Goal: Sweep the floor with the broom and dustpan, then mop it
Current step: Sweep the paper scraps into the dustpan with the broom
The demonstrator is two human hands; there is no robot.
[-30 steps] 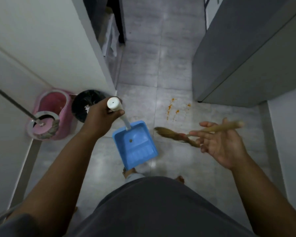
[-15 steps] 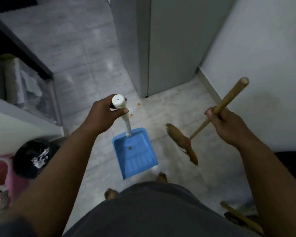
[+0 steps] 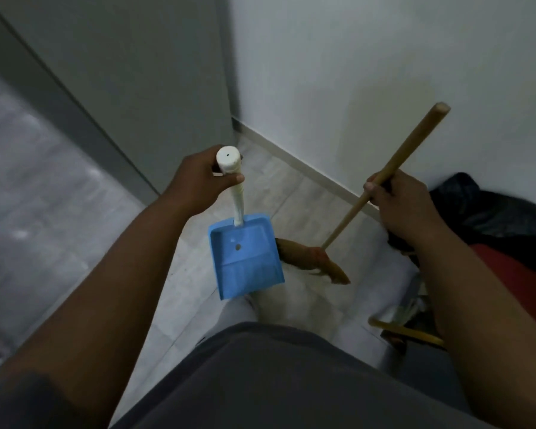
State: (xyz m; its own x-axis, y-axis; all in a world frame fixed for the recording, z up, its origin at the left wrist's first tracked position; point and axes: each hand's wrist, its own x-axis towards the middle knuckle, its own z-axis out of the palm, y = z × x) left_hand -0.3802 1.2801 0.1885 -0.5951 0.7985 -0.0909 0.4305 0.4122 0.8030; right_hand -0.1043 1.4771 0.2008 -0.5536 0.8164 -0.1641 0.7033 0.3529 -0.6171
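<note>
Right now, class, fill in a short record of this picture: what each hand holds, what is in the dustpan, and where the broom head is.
left hand: grips the white handle of the blue dustpan
right hand: grips the broom by its wooden stick
in the dustpan: one small dark speck
broom head: low over the floor, just right of the dustpan

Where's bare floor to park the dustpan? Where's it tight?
Free: the tile strip between the dustpan and the baseboard, and the open floor left of the grey cabinet. Crowded: lower right, past the broom, with a black bag, a red object and a yellow stick.
</note>
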